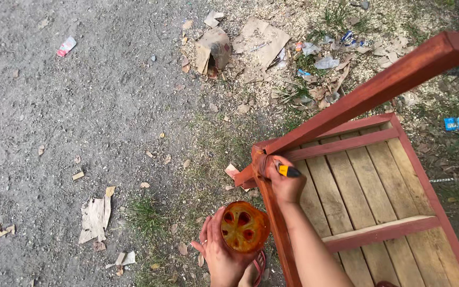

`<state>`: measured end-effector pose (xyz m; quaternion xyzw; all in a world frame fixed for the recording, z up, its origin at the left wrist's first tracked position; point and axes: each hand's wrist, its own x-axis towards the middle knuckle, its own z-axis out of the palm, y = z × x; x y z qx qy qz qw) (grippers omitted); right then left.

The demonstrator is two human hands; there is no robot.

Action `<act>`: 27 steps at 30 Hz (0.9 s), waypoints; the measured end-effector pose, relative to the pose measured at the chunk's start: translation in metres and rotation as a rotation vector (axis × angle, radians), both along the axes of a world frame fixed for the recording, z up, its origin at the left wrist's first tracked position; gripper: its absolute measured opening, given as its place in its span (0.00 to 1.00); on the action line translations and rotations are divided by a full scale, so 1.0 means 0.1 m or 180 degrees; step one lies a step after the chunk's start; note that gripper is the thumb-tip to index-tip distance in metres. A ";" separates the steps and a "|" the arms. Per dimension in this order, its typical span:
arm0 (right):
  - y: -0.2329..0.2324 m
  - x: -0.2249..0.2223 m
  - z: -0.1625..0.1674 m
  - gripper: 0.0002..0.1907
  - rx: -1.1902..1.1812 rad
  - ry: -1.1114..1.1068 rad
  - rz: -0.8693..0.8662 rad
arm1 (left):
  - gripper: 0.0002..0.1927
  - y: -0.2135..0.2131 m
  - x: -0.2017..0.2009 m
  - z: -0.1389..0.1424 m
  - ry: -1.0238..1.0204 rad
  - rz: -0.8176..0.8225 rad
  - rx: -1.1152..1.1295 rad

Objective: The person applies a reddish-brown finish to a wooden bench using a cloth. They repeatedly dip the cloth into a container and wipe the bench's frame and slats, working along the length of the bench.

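My right hand (285, 183) grips a paintbrush with a yellow and black handle (288, 171), its tip pressed against the corner joint of a red-brown stained wooden frame (346, 143). A long stained leg (378, 87) rises from that corner toward the upper right. My left hand (221, 255) cups a small round container (244, 226) of orange-red stain from below, just left of the frame's near rail. The slats (357, 186) inside the frame are bare, pale wood.
Gravel ground (81, 106) spreads to the left with paper scraps (95, 217). Torn cardboard (261, 37), plastic litter and wood chips lie at the top. Patchy grass grows by the frame's corner. A blue wrapper (458, 124) lies at the right.
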<state>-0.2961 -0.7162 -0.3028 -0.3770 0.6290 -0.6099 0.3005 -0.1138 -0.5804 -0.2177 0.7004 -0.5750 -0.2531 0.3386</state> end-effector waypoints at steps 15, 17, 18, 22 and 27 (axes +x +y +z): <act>0.12 0.02 0.12 0.08 0.0263 0.0479 -0.0257 | 0.67 -0.35 -0.13 0.11 -0.0200 0.0255 0.0192; -0.04 0.05 0.07 0.09 0.0548 -0.0319 -0.0399 | 0.67 -0.35 -0.17 0.13 -0.0167 0.0234 0.0287; -0.02 0.07 0.07 0.10 0.0468 -0.0444 -0.0375 | 0.67 -0.37 -0.16 0.15 -0.0162 0.0205 0.0323; 0.64 -0.19 -0.17 0.12 -0.0217 -0.0458 -0.0410 | 0.65 -0.44 -0.12 0.21 -0.0177 0.0051 -0.0014; 1.47 -0.30 -0.19 0.14 0.0971 0.0407 -0.0759 | 0.59 -0.68 -0.02 0.24 -0.0091 -0.0246 -0.0554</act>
